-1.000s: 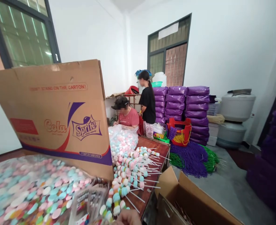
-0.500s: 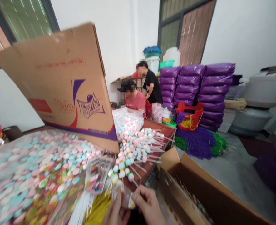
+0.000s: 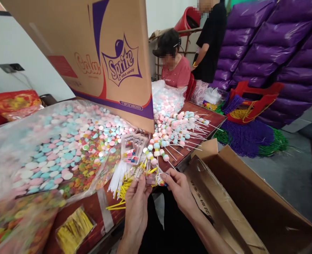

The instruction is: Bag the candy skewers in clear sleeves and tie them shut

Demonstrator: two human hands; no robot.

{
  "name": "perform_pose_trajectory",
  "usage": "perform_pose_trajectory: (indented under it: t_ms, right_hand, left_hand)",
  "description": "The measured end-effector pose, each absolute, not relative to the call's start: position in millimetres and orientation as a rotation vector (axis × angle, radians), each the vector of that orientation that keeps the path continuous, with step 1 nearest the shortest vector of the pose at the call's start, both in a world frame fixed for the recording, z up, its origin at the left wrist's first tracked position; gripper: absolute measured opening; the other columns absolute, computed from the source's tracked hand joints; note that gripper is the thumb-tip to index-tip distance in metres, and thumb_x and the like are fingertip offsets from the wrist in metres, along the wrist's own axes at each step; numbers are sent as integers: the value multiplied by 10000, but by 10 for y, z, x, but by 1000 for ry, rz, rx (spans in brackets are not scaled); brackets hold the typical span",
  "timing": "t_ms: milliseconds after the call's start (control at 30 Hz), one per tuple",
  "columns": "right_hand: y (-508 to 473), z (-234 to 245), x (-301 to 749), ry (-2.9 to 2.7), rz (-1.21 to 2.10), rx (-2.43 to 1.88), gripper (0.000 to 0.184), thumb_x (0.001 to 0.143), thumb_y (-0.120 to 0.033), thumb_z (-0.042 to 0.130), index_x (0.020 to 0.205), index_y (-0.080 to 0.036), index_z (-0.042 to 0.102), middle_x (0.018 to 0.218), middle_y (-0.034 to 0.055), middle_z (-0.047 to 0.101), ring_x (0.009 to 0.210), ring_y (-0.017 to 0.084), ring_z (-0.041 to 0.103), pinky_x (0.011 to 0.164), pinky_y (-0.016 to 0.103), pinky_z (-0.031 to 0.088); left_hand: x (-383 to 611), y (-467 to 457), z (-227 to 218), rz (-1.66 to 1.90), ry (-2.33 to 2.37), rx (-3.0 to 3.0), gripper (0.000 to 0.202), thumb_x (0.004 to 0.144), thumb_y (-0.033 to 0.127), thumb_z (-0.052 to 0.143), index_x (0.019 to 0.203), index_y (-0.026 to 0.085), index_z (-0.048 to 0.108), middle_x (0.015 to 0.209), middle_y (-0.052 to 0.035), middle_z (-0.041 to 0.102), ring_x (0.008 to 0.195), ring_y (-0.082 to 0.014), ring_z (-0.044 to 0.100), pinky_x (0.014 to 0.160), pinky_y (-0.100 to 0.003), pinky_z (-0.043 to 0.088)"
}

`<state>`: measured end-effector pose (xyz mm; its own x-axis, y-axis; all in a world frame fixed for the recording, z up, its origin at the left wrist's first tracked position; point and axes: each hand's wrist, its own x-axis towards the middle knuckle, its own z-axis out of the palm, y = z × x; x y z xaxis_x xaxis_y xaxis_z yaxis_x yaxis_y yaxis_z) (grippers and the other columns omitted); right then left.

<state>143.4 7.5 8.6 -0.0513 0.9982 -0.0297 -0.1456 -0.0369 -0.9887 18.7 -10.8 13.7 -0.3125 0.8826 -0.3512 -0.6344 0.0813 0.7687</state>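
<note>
My left hand (image 3: 138, 192) and my right hand (image 3: 176, 183) pinch a small clear printed plastic bag (image 3: 154, 178) between them at the table's edge. Whether anything is inside the bag I cannot make out. Just left of my left hand, yellow twist ties (image 3: 124, 190) lie loose beside a bundle of white sticks (image 3: 117, 177). Behind them is a stack of clear printed bags (image 3: 132, 150). Beyond my hands, several skewers of pastel candy (image 3: 161, 145) are spread out, their sticks pointing right.
A big sheet of plastic holds pastel candies (image 3: 52, 151) and gummy rings (image 3: 84, 165). A large carton (image 3: 92, 49) stands behind it. On my right is an open cardboard box (image 3: 240, 190). Two people (image 3: 175, 70) are across the table, near purple packs (image 3: 251, 53).
The view has tilted down and come closer, so my forearms and more of the tabletop show. Both hands keep their pinch on the plastic bag.
</note>
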Motion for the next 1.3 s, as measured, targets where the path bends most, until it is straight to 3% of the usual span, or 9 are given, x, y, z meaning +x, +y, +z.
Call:
perform_pose_trajectory:
  t_ms: [133, 300, 367, 600, 767, 1033, 1167, 1300]
  right_hand:
    - [243, 74, 1409, -1339, 1276, -1157, 407, 890, -461, 562, 602, -193, 458, 560, -58, 382, 533, 94, 326, 499, 225, 266]
    - [455, -26, 1293, -1697, 483, -1564, 264, 924, -379, 533, 744, -193, 586, 751, 17, 592, 678, 144, 515, 584, 253, 285]
    - [490, -69, 1241, -1799, 344, -1683, 212, 921, -363, 554, 799, -198, 609, 796, 38, 632, 698, 158, 553, 576, 260, 260]
    - [506, -5, 1246, -1781, 512, -1919, 84, 910, -233, 555, 881, -210, 630, 839, 39, 703, 761, 186, 624, 589, 262, 254]
    - [616, 131, 1259, -1830, 654, -1974, 235, 969, -360, 490, 887, -210, 651, 904, 70, 723, 825, 212, 642, 603, 272, 261]
    - [680, 163, 1218, -1721, 690, -2012, 159, 920, -224, 507, 839, -216, 644, 874, 25, 710, 848, 185, 624, 619, 260, 286]
    - [637, 80, 1256, -1763, 528, -1981, 160, 933, -231, 511, 847, -212, 644, 871, 26, 696, 841, 182, 611, 613, 265, 286]
    - [740, 25, 1367, -1731, 126, -1926, 175, 965, -237, 487, 962, -193, 657, 986, 69, 682, 910, 202, 598, 652, 274, 332]
  left_hand:
    - [48, -28, 135, 1667, 1128, 285, 310, 550, 291, 907, 787, 182, 741, 810, -7, 744, 747, -134, 686, 732, -249, 556]
    - [-139, 158, 202, 1855, 1128, 130, 287, 539, 253, 910, 666, 169, 667, 698, 37, 697, 668, -76, 641, 702, -204, 521]
    - [-192, 212, 237, 1873, 1123, 107, 285, 560, 252, 900, 660, 166, 647, 687, 36, 685, 659, -78, 634, 686, -207, 512]
    - [-303, 308, 198, 1892, 1092, 75, 278, 625, 231, 868, 694, 170, 605, 674, 39, 660, 653, -93, 626, 661, -232, 491]
    - [-295, 385, 177, 1909, 1064, 89, 324, 597, 253, 886, 703, 168, 593, 668, 42, 666, 634, -98, 627, 626, -235, 480]
    - [-262, 428, 199, 1915, 1026, 90, 372, 548, 291, 908, 750, 155, 627, 657, 42, 666, 615, -88, 622, 613, -227, 481]
    - [-326, 435, 198, 1964, 1051, 85, 404, 501, 276, 925, 702, 155, 597, 654, 45, 667, 607, -94, 622, 605, -236, 489]
    - [-369, 437, 197, 1973, 1049, 102, 404, 519, 261, 918, 690, 155, 568, 655, 50, 664, 606, -92, 622, 607, -239, 499]
